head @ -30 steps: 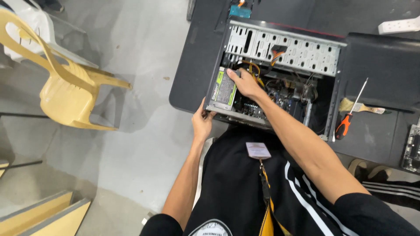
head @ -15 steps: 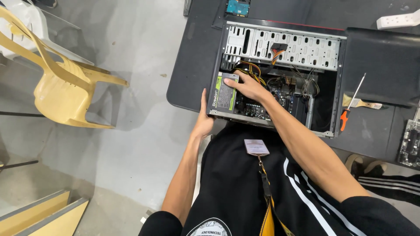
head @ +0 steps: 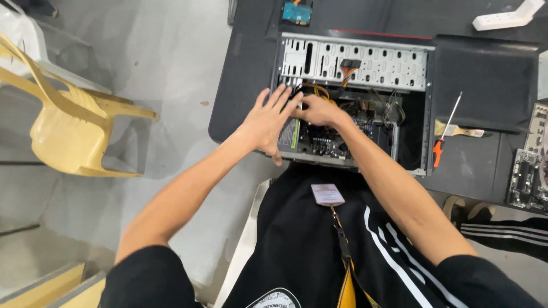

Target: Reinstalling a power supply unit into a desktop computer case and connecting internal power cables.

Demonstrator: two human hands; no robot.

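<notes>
An open desktop computer case lies on its side on a dark table, its boards and coloured wires exposed. My left hand hovers with fingers spread over the case's left edge, above a grey power supply. My right hand reaches into the case beside yellow and orange cables, fingers curled down among the parts; whether it grips anything is hidden.
A red-handled screwdriver and a small brush lie right of the case. A circuit board sits at the far right, a white power strip at the back. A yellow plastic chair stands at left on the floor.
My left hand has lifted from the case's near left corner and now spreads open above its left edge. My right hand stays inside the case, shifted slightly.
</notes>
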